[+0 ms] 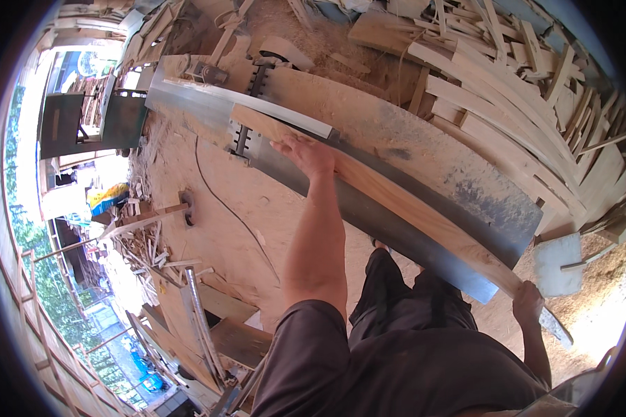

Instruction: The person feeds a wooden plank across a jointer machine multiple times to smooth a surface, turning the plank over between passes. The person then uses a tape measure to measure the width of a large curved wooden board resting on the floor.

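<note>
Head view | steadies plank (410,201) on metal table (389,233) under loosely spread left hand (306,154) | clasps overhanging end in right hand (528,302), fingers curled | apparently mid-planing; calls for level, steady pushing

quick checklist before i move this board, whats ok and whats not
1. Left hand on the wooden board: ok, laid over its top.
2. Right hand on the board: ok, gripping it near the end closest to you.
3. Board resting along the metal bed: ok, with the near end overhanging.
4. Left hand well away from the slotted gap: not ok, it looks close.
5. Machine stopped: cannot tell from one still.
</note>
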`<state>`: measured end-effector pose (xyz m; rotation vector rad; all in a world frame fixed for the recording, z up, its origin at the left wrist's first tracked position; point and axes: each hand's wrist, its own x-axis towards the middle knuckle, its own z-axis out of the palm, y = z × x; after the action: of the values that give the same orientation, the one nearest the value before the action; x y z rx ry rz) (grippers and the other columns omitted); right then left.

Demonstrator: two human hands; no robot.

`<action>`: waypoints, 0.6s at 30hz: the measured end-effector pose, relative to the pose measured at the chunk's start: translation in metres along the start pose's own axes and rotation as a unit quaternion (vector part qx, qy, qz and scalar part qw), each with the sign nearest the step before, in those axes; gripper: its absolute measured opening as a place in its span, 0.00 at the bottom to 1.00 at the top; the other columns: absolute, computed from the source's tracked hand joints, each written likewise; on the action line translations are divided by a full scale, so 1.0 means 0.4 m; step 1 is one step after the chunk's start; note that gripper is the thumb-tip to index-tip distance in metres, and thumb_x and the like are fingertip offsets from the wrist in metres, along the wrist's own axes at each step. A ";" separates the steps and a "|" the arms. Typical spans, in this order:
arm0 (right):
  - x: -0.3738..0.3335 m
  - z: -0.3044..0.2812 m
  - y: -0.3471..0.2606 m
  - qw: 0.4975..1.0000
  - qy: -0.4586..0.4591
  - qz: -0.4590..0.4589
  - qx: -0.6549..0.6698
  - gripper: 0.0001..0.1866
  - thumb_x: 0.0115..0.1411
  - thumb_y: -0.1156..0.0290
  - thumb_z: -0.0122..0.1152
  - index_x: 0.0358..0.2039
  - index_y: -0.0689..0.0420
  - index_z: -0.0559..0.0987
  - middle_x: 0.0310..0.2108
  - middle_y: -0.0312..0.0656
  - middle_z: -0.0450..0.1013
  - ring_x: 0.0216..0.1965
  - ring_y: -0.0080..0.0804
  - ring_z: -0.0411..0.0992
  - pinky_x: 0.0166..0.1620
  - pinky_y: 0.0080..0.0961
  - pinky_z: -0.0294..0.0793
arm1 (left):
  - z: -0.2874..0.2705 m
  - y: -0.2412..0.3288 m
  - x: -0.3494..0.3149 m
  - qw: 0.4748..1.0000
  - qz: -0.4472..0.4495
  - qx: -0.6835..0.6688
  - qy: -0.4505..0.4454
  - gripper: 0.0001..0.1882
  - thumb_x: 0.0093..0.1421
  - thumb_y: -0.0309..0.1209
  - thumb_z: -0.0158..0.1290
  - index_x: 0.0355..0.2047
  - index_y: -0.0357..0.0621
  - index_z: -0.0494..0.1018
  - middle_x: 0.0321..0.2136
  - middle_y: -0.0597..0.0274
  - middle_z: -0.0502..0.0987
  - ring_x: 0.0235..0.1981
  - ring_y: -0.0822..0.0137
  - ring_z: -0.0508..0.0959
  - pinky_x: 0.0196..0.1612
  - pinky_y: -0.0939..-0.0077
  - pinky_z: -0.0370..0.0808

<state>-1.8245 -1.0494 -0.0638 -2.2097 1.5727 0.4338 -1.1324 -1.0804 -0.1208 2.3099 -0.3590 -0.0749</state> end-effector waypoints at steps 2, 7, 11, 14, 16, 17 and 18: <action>0.019 -0.011 -0.018 1.000 -0.002 0.000 0.007 0.15 0.54 0.73 0.58 0.42 0.60 0.71 0.36 0.58 0.74 0.38 0.62 0.74 0.42 0.55 0.74 | 0.003 0.000 0.024 1.000 -0.002 -0.002 0.000 0.26 0.68 0.22 0.36 0.66 0.28 0.51 0.70 0.27 0.33 0.71 0.35 0.45 0.71 0.58 0.53; 0.038 -0.027 -0.042 1.000 -0.019 0.001 0.016 0.12 0.59 0.70 0.55 0.42 0.61 0.71 0.37 0.58 0.74 0.39 0.62 0.74 0.42 0.54 0.74 | -0.011 0.028 0.037 0.998 -0.049 0.046 -0.001 0.28 0.69 0.26 0.36 0.69 0.35 0.53 0.72 0.35 0.36 0.72 0.42 0.49 0.70 0.63 0.55; 0.053 -0.044 -0.077 1.000 -0.018 -0.002 0.017 0.12 0.60 0.69 0.54 0.42 0.61 0.72 0.38 0.58 0.75 0.39 0.62 0.74 0.43 0.54 0.75 | -0.006 0.009 0.061 0.998 -0.040 0.048 0.014 0.27 0.69 0.27 0.37 0.68 0.35 0.55 0.72 0.36 0.37 0.71 0.42 0.51 0.69 0.63 0.55; 0.063 -0.048 -0.089 1.000 -0.021 0.002 0.013 0.13 0.60 0.69 0.53 0.43 0.61 0.72 0.38 0.59 0.75 0.40 0.62 0.74 0.43 0.53 0.75 | -0.006 0.004 0.077 0.998 -0.043 0.039 0.019 0.28 0.69 0.27 0.38 0.68 0.34 0.55 0.72 0.34 0.37 0.71 0.42 0.52 0.69 0.63 0.56; 0.074 -0.043 -0.090 1.000 -0.026 0.007 0.006 0.13 0.60 0.69 0.53 0.44 0.62 0.72 0.38 0.59 0.75 0.40 0.62 0.74 0.43 0.54 0.75 | -0.002 -0.001 0.095 0.998 -0.035 0.048 0.019 0.28 0.69 0.26 0.38 0.68 0.34 0.55 0.71 0.33 0.38 0.70 0.42 0.53 0.69 0.64 0.56; 0.076 -0.037 -0.088 1.000 -0.029 0.010 0.000 0.13 0.60 0.69 0.53 0.44 0.62 0.72 0.38 0.59 0.75 0.40 0.63 0.74 0.43 0.54 0.75 | -0.002 -0.005 0.101 0.998 -0.031 0.052 0.020 0.28 0.69 0.26 0.39 0.68 0.34 0.55 0.71 0.33 0.38 0.70 0.42 0.53 0.69 0.64 0.56; 0.079 -0.039 -0.094 0.999 -0.031 0.014 -0.005 0.14 0.60 0.69 0.52 0.44 0.62 0.72 0.38 0.60 0.75 0.40 0.63 0.74 0.43 0.54 0.75 | -0.002 0.000 0.105 0.998 -0.033 0.046 0.021 0.28 0.69 0.26 0.38 0.68 0.34 0.55 0.71 0.32 0.38 0.70 0.42 0.54 0.69 0.64 0.57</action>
<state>-1.7784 -1.0720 -0.0599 -2.1625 1.5737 0.5151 -1.0921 -1.0914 -0.1179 2.4107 -0.2711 -0.0435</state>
